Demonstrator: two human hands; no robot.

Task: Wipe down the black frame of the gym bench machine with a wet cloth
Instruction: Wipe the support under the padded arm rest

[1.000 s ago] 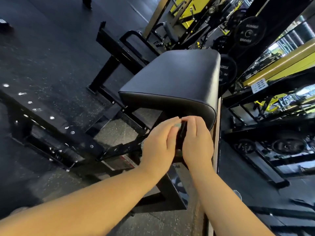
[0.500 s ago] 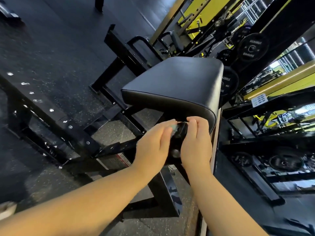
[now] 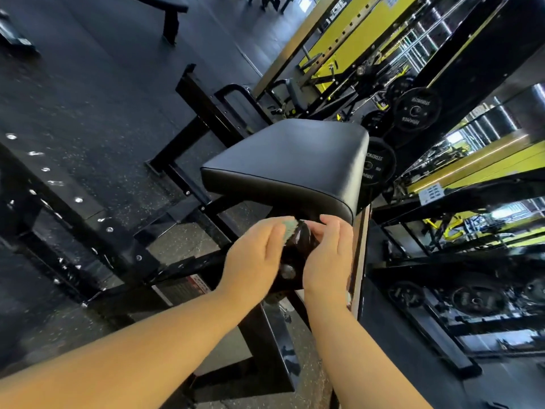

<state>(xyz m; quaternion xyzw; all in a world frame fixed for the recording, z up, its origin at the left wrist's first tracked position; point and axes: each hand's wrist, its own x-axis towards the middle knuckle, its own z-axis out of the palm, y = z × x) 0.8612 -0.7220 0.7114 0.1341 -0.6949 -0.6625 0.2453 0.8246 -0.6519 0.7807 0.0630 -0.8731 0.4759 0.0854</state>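
Speckled rubber gym flooring (image 3: 88, 93) lies beneath the machine, with a mirror wall to your right. Your left hand (image 3: 253, 261) presses a pale green cloth (image 3: 290, 233) against the black frame post (image 3: 295, 255) just under the front edge of the seat pad (image 3: 295, 160); its fingers lie fairly straight over the cloth. Your right hand (image 3: 327, 261) cups the opposite side of the same post, fingers curled round it. The post sits between both hands, its long axis running down and toward you to the foot plate (image 3: 265, 358). The left hand carries the cloth, so it is the working hand; judged from this, the next stroke runs down along that axis. Beyond lie the side rails (image 3: 188, 184) and weight plates (image 3: 417, 109), apparently still to be wiped.
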